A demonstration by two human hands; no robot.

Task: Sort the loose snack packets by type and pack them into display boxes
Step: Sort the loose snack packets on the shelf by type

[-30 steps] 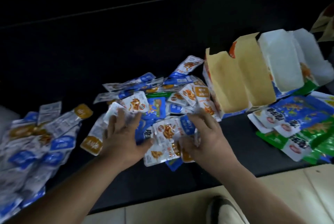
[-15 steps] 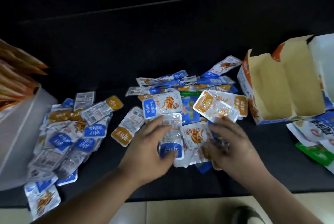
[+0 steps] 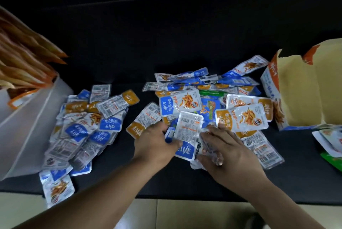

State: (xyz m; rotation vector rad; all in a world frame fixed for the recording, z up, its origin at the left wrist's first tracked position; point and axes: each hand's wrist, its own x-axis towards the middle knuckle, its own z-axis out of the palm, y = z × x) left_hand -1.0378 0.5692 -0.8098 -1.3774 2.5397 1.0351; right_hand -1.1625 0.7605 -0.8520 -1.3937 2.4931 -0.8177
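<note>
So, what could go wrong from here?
1. In the middle pile, blue-ended and orange-ended packets overlap and some lie back side up, so types may get mixed.
2. The packet at the near end of the left pile overhangs the edge of the table and might slip off.
3. The green packet is half buried and may be missed.
</note>
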